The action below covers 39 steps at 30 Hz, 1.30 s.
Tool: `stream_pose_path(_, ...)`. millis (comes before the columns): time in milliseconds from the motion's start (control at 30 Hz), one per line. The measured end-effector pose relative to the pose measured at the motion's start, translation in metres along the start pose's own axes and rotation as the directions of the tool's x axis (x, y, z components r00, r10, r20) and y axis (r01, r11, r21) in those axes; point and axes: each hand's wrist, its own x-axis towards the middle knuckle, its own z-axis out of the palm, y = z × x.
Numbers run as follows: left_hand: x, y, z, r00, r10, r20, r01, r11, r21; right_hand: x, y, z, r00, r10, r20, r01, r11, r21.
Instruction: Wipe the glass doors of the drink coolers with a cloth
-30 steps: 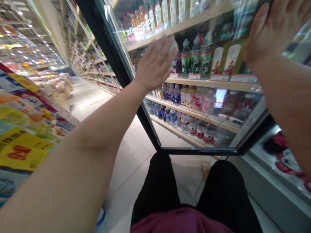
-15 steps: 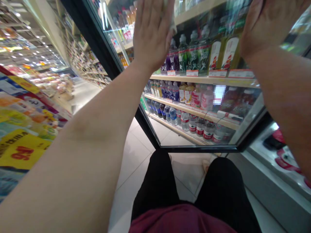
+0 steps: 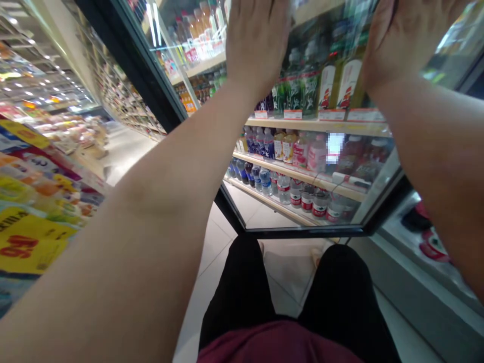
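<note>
- Two bare hands at the top of the frame, both against or close to one glass door; whether the skin meets the pane, I cannot tell.
- One left hand, top centre: open, fingers straight and close together, tips cut off by the upper edge. Whether anything lies under its palm is hidden.
- One right hand, upper right: open, thumb apart from the fingers, fingertips out of frame; nothing visible in its hold, though the palm side is hidden.
- One door, black-framed, spanning from upper left to right of centre, its lower edge just above two knees in black trousers.
- Four pale shelf edges seen in the glass, with rows of bottles.
- Four price labels on the second edge from the top, right of centre.
- Two bottles with tall pale labels above them; three green bottles to their left.
- Two pink bottles one row lower, beside two yellowish ones.
- One pixelated bright patch, right of centre.
- Lowest row: red-labelled bottles, too blurred to count surely.
- One yellow price sign at lower left.
</note>
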Motion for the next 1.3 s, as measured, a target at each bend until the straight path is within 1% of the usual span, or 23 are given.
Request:
stream_pose_path(67,-0.017,0.017,0.003,0.993,0.112,0.041,-0.113,0.994,0.012,-0.005,-0.001,0.000,0.996,-0.039,-0.084,0.042,0.999,0.027)
stream_pose_path(100,-0.027,0.023,0.005,0.957,0.266,0.116,-0.264,0.964,-0.034,-0.007,-0.002,0.000,0.989,-0.062,-0.133,0.068,0.997,0.039)
stream_pose_path(133,-0.035,0.027,0.005,0.862,0.469,0.195,-0.454,0.883,-0.118,-0.008,-0.003,0.000,0.983,-0.079,-0.168,0.087,0.995,0.045)
stream_pose_path(167,-0.039,0.027,0.005,0.742,0.626,0.239,-0.598,0.780,-0.185,-0.009,-0.004,0.000,0.980,-0.087,-0.177,0.095,0.995,0.038)
stream_pose_path(200,-0.038,0.024,0.003,0.696,0.678,0.235,-0.648,0.735,-0.203,-0.009,-0.006,0.000,0.981,-0.082,-0.178,0.087,0.996,0.022)
stream_pose_path(233,-0.032,0.019,0.000,0.704,0.679,0.209,-0.653,0.734,-0.188,-0.009,-0.008,-0.001,0.982,-0.069,-0.178,0.070,0.998,-0.001)
stream_pose_path(267,-0.024,0.012,-0.004,0.763,0.627,0.155,-0.610,0.779,-0.145,-0.009,-0.010,-0.001,0.982,-0.052,-0.179,0.049,0.999,-0.025)
stream_pose_path(333,-0.009,0.004,-0.009,0.908,0.418,-0.011,-0.418,0.907,-0.051,-0.008,-0.013,-0.001,0.984,-0.044,-0.172,0.035,0.998,-0.056)
stream_pose_path(367,-0.006,0.004,-0.010,0.950,0.302,-0.083,-0.304,0.952,-0.016,-0.009,-0.013,-0.001,0.983,-0.049,-0.176,0.039,0.998,-0.056)
stream_pose_path(433,-0.013,0.014,-0.006,0.980,0.150,-0.128,-0.147,0.989,0.030,-0.010,-0.014,-0.001,0.982,-0.065,-0.177,0.061,0.998,-0.028)
stream_pose_path(467,-0.022,0.021,-0.002,0.989,0.118,-0.092,-0.113,0.992,0.054,-0.011,-0.013,-0.001,0.982,-0.070,-0.173,0.071,0.997,0.001)
stream_pose_path(500,-0.033,0.027,0.002,0.982,0.189,-0.006,-0.189,0.981,0.043,-0.012,-0.013,-0.002,0.983,-0.069,-0.170,0.075,0.997,0.031)
stream_pose_path(567,-0.049,0.035,0.011,0.919,0.378,0.114,-0.377,0.926,-0.032,-0.014,-0.014,-0.004,0.988,-0.047,-0.149,0.059,0.996,0.072)
stream_pose_path(633,-0.050,0.034,0.015,0.898,0.432,0.086,-0.426,0.901,-0.079,-0.015,-0.016,-0.009,0.994,-0.015,-0.106,0.025,0.996,0.090)
stream_pose_path(733,-0.026,0.026,0.012,0.970,0.208,-0.121,-0.222,0.969,-0.111,-0.014,-0.025,-0.020,0.998,0.056,-0.041,-0.049,0.985,0.167)
stream_pose_path(800,-0.010,0.027,0.008,0.979,0.067,-0.194,-0.099,0.983,-0.156,-0.015,-0.038,-0.029,0.997,0.072,-0.024,-0.063,0.963,0.261)
stream_pose_path(867,-0.001,0.031,0.006,0.979,0.021,-0.203,-0.061,0.979,-0.196,-0.017,-0.057,-0.036,0.999,-0.023,-0.024,0.030,0.930,0.366)
stream_pose_path(933,0.001,0.036,0.007,0.975,-0.014,-0.220,-0.042,0.967,-0.249,-0.019,-0.080,-0.037,0.983,-0.186,0.007,0.162,0.872,0.463)
stream_pose_path(1000,0.000,0.033,0.008,0.967,-0.027,-0.253,-0.059,0.944,-0.326,-0.017,-0.102,-0.032,0.959,-0.278,0.055,0.208,0.823,0.529)
stream_pose_path(1100,-0.012,0.013,0.006,0.953,0.129,-0.275,-0.233,0.891,-0.390,-0.010,-0.122,-0.016,0.971,-0.233,0.044,0.172,0.819,0.548)
stream_pose_path(1167,-0.031,-0.007,-0.001,0.938,0.249,-0.240,-0.326,0.866,-0.379,-0.009,-0.125,-0.007,0.976,-0.218,0.004,0.182,0.826,0.533)
stream_pose_path(1233,-0.055,-0.027,-0.010,0.957,0.220,-0.187,-0.275,0.893,-0.357,-0.017,-0.121,-0.001,0.963,-0.265,-0.057,0.258,0.831,0.493)
stream_pose_path(1300,-0.078,-0.046,-0.017,0.980,0.086,-0.178,-0.144,0.928,-0.344,-0.031,-0.112,0.001,0.930,-0.348,-0.119,0.364,0.826,0.431)
